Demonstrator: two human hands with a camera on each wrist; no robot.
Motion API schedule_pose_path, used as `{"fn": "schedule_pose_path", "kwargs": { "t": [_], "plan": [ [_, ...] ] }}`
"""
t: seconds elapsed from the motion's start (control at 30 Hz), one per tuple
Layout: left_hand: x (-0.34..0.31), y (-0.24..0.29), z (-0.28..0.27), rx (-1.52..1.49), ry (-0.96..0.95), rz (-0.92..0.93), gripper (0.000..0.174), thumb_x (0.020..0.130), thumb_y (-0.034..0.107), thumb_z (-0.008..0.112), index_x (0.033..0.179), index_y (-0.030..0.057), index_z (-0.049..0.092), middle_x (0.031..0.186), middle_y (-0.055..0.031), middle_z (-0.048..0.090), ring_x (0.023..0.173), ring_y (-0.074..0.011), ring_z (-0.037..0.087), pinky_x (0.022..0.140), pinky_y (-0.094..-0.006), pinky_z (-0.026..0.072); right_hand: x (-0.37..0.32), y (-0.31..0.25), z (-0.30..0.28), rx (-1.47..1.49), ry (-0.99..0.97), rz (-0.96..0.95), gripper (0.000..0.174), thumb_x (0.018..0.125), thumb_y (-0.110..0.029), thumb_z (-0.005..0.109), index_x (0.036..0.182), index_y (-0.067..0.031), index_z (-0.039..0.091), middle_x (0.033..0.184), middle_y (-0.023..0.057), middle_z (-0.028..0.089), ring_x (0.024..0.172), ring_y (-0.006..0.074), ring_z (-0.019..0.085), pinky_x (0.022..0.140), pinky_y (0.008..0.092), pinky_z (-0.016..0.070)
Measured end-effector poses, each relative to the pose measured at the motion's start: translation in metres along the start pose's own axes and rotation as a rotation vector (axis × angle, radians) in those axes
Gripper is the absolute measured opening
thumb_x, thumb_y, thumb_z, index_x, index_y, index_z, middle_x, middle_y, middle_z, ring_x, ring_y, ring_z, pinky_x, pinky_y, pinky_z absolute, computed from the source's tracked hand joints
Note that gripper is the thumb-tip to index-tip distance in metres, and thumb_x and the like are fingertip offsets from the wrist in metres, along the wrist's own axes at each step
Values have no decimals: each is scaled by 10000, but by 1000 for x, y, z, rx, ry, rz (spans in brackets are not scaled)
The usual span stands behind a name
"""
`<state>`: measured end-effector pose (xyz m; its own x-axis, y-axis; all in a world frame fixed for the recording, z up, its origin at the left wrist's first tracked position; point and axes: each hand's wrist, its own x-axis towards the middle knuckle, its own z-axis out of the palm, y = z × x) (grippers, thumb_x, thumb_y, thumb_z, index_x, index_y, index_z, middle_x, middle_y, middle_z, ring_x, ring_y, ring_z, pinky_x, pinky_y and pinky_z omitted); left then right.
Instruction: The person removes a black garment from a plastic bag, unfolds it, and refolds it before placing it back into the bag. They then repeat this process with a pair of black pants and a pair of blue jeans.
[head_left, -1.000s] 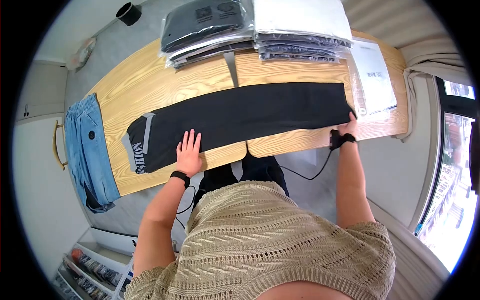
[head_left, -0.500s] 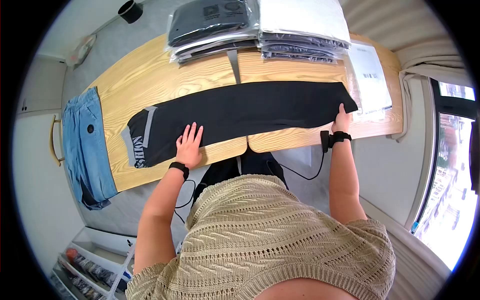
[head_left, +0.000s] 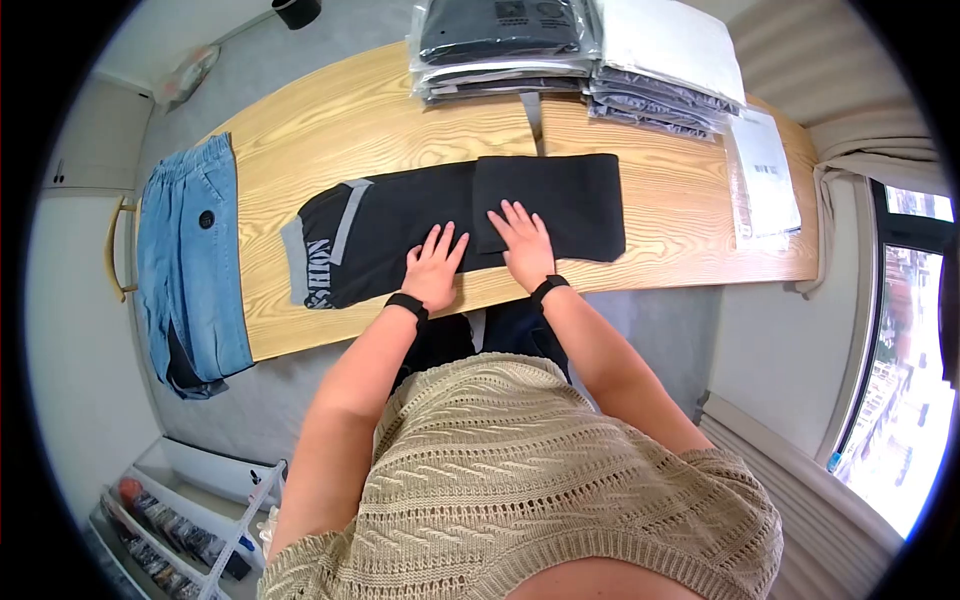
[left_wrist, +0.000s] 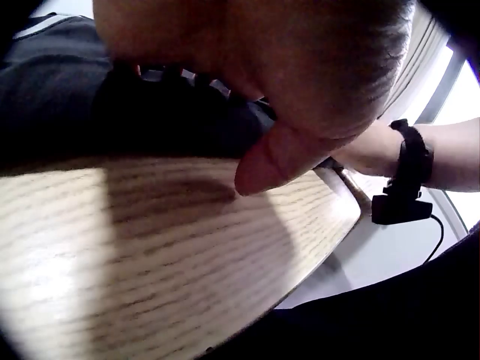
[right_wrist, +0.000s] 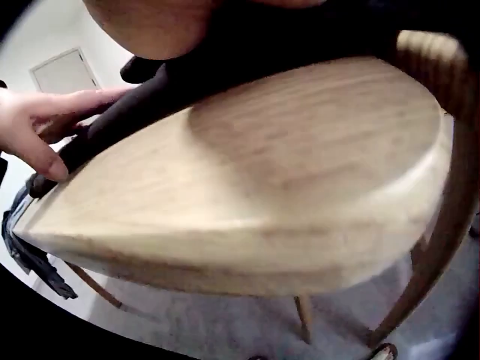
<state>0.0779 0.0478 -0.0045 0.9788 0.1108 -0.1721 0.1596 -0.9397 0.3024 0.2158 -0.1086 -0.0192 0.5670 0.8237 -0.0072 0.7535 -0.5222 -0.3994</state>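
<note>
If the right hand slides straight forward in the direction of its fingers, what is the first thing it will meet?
The right hand lies flat on the folded black trousers. Beyond their far edge comes bare table, then probably the stack of bagged dark clothes.

A long wooden table [head_left: 330, 130] stands on a grey floor [head_left: 660, 330]. Daylight comes through a window [head_left: 900, 400] on the right, with a beige curtain [head_left: 860, 130] beside it. A white cupboard [head_left: 85, 150] is on the left, and a low shelf [head_left: 170, 520] stands nearer, also on the left.
</note>
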Motion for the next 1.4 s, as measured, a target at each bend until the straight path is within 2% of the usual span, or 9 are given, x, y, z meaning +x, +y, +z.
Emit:
{"fn": "schedule_pose_path", "kwargs": {
  "t": [0.2, 0.43, 0.6, 0.9, 1.07, 1.1, 1.2, 1.33, 1.4],
  "plan": [
    [-1, -1, 1, -20, 6, 11, 795, 663, 90, 633, 1403, 132, 344, 1482, -159, 249, 1369, -327, 234, 1004, -531, 295, 2, -10, -15, 3, 60, -12, 654, 722, -42, 665, 1329, -177, 463, 1423, 73, 396, 1335, 228, 336, 1100, 425, 245],
    [0, -2, 2, 7, -18, 17, 674, 657, 104, 639, 1299, 37, 443, 1488, -181, 221, 1376, -343, 214, 1005, -529, 298, -2, -18, -1, -44, -62, -106, 649, 738, -67, 662, 1339, -186, 449, 1425, 25, 400, 1345, 189, 326, 1108, 415, 236],
    [0, 0, -1, 20, -19, 29, 648, 671, 107, 632, 1291, 44, 456, 1472, -180, 253, 1369, -336, 230, 999, -536, 301, -5, -7, 1, -185, -5, -136, 670, 724, -45, 659, 1346, -160, 439, 1435, 32, 385, 1348, 191, 320, 1108, 407, 240],
    [0, 1, -5, 18, -46, 4, 650, 676, 104, 633, 1297, 52, 448, 1473, -179, 251, 1371, -341, 225, 1007, -537, 292, -5, -8, -4, -15, -35, -22, 684, 711, -64, 684, 1345, -131, 436, 1416, 62, 401, 1344, 220, 321, 1104, 405, 255],
    [-2, -6, -5, -23, -50, 18, 647, 694, 102, 626, 1312, 65, 438, 1495, -141, 230, 1386, -299, 213, 1032, -500, 281, -26, 11, -38, -83, 37, -105, 549, 813, -324, 625, 1310, -144, 479, 1376, 86, 441, 1324, 256, 338, 1080, 496, 235],
    [-3, -8, -4, -27, -47, 17, 662, 701, 96, 621, 1332, 73, 424, 1499, -121, 229, 1390, -285, 206, 1040, -492, 278, -30, 28, -46, -187, 53, -62, 534, 844, -406, 567, 1311, -162, 479, 1391, 87, 423, 1319, 254, 337, 1070, 514, 236],
    [-3, -11, -1, -1, -51, 27, 707, 703, 85, 617, 1365, 61, 370, 1507, -129, 202, 1394, -298, 192, 1048, -494, 271, -44, 84, -44, -378, 137, 144, 504, 870, -425, 542, 1325, -220, 469, 1398, 80, 413, 1333, 261, 317, 1055, 545, 247],
    [-3, -7, 0, -19, -41, 1, 745, 704, 75, 613, 1398, 104, 342, 1506, -103, 216, 1393, -284, 197, 1048, -501, 272, -43, 86, -50, -342, 142, 225, 515, 874, -445, 535, 1337, -236, 454, 1406, 76, 402, 1339, 254, 309, 1049, 545, 260],
    [-2, -8, 1, 0, -31, 6, 742, 704, 75, 615, 1395, 102, 345, 1507, -106, 212, 1392, -289, 199, 1044, -506, 279, -35, 87, -63, -241, -5, 279, 515, 844, -417, 581, 1303, -198, 497, 1379, 83, 439, 1308, 249, 359, 1041, 516, 292]
  ]
}}
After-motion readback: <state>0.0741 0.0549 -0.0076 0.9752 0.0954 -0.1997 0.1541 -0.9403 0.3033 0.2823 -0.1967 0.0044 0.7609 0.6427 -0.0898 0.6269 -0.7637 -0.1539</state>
